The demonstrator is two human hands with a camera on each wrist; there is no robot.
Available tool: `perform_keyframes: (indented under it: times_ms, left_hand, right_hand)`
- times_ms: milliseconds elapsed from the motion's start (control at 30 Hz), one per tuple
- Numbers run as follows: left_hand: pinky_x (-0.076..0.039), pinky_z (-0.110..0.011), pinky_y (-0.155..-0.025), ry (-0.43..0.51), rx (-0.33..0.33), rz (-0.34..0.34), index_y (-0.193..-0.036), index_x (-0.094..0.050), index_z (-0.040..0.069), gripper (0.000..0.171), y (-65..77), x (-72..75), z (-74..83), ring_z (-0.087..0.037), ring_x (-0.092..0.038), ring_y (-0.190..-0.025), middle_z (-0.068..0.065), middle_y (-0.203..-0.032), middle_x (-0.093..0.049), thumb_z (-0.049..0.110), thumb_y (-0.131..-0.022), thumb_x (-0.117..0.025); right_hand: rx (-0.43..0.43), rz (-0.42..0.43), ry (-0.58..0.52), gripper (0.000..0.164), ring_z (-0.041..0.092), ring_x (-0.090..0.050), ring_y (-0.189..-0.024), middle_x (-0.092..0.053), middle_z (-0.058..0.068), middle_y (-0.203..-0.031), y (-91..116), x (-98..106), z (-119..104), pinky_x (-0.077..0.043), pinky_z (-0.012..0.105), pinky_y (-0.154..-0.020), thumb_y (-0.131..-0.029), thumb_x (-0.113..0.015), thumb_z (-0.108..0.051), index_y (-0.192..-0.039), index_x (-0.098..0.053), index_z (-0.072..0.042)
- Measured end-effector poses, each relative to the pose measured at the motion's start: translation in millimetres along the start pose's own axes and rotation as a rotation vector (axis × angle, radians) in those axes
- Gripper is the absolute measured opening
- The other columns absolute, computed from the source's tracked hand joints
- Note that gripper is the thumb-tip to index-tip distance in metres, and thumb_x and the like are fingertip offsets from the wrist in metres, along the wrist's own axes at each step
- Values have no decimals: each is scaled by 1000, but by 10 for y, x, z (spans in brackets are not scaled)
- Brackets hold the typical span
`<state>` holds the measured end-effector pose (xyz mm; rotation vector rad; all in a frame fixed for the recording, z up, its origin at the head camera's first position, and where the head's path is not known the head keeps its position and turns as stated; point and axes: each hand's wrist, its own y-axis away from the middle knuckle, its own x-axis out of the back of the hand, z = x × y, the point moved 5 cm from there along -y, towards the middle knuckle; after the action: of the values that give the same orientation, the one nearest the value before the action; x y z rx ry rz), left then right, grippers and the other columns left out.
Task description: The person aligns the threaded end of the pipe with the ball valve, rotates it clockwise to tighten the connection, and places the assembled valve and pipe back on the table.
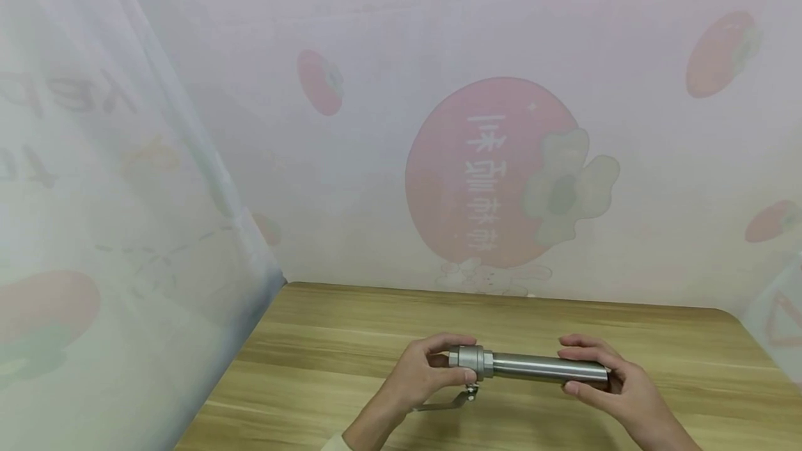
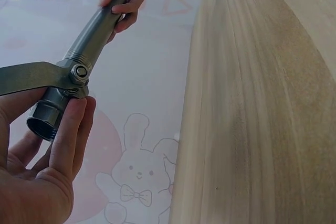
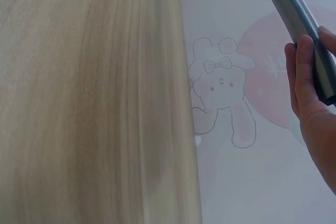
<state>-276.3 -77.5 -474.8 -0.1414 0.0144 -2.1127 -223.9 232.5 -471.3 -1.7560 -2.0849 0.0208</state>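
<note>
A metal ball valve (image 1: 471, 362) with a flat lever handle (image 1: 441, 406) is joined to a straight steel pipe (image 1: 532, 366). My left hand (image 1: 416, 374) grips the valve body, thumb on the near side and fingers on the far side. At the pipe's far right end, my right hand (image 1: 617, 388) holds it between thumb and fingers. Threads show where the pipe (image 2: 97, 35) enters the valve (image 2: 63, 90) in the left wrist view, and the valve's other end is an open threaded socket. The right wrist view shows the pipe (image 3: 299, 17) lying across the right hand's fingers (image 3: 304, 72).
Beneath the hands is a wood-grain table (image 1: 326, 339) with rounded back corners. A pale printed curtain (image 1: 351, 193) with fruit and rabbit drawings stands behind it, and another curtain panel (image 1: 94, 193) hangs along the left side.
</note>
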Motion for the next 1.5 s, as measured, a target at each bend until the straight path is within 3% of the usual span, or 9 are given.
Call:
perform_keyframes:
  times_ms: [133,467,767,1067,1300,1500]
  left_hand:
    - [-60,-29,-91,0,-1,3,-139,-73,13,47,5,5,18,-18,-76,-104,-8,-131,-75,21,-94,-87]
    - [-60,-29,-91,1,0,4,-138,-74,14,46,12,11,34,-20,-76,-104,-8,-130,-75,19,-94,-87]
    - [-61,-29,-91,8,-1,-10,-139,-74,16,47,17,17,41,-21,-76,-103,-9,-131,-75,20,-94,-88]
    - [-61,-30,-91,3,-4,-20,-139,-74,15,47,13,10,44,-20,-75,-103,-10,-131,-75,20,-94,-88]
    - [-60,-29,-89,-9,13,4,-137,-76,19,45,16,6,43,-20,-75,-102,-8,-129,-76,19,-93,-88]
    - [-60,-29,-89,-13,12,3,-137,-75,17,46,9,-2,27,-21,-75,-102,-7,-128,-76,20,-93,-88]
  right_hand:
    - [21,-23,4,40,2,-67,-118,-55,-20,-146,4,-9,-15,-63,26,-88,-101,-71,5,-141,-67,-1]
    - [-90,-4,38,37,3,-71,-102,-71,-14,-124,3,13,11,-63,28,-81,-101,-75,-1,-137,-71,-6]
    - [-141,-1,46,33,8,-72,-101,-73,-15,-125,9,29,27,-62,28,-82,-104,-74,-8,-137,-71,-9]
    - [-191,-17,-28,34,16,-79,-101,-74,-10,-123,10,40,55,-63,29,-86,-106,-70,-9,-140,-69,-4]
    - [-221,-17,-30,34,19,-80,-102,-74,-8,-122,4,55,73,-63,29,-87,-107,-70,-12,-140,-68,-3]
    - [-190,-2,-55,32,21,-82,-99,-76,-8,-119,-6,53,73,-65,30,-87,-107,-69,-9,-137,-68,1]
